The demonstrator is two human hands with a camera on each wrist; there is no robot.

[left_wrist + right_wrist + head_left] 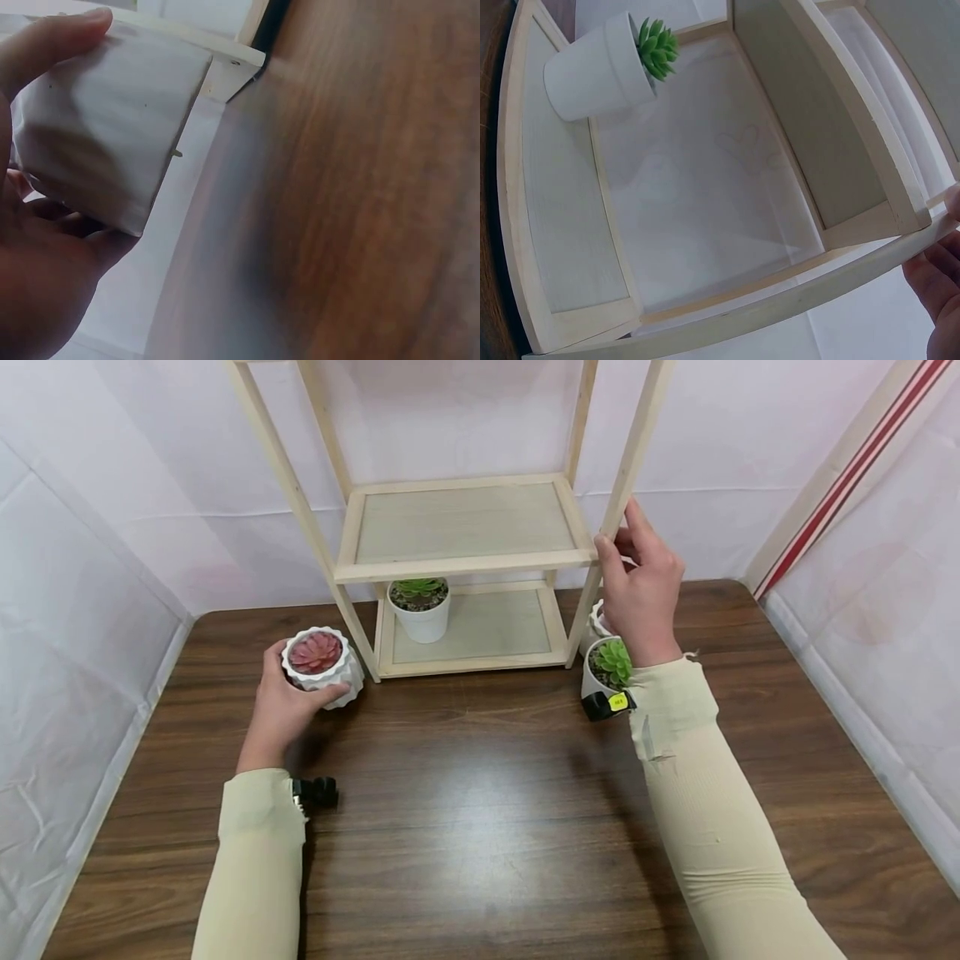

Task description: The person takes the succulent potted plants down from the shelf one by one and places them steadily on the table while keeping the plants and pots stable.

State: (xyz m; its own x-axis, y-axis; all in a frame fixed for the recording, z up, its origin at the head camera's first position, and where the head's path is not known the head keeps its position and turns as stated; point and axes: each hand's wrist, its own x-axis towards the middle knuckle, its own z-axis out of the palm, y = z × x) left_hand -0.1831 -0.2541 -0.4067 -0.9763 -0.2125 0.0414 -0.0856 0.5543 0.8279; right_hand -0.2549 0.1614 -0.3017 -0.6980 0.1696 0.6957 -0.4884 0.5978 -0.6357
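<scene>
My left hand holds a white ribbed pot with a red succulent, beside the left front leg of a wooden shelf. In the left wrist view a gap shows between the base of the pot and the tabletop, so it is off the table. My right hand grips the shelf's right front post near the middle tier, thumb at the front. The right wrist view catches only part of that hand on the post.
On the bottom tier's left side stands a smooth white pot with a green succulent. Under my right wrist, another green succulent sits in a white pot, with a further white pot partly hidden behind it. Everything stands on a brown wooden table.
</scene>
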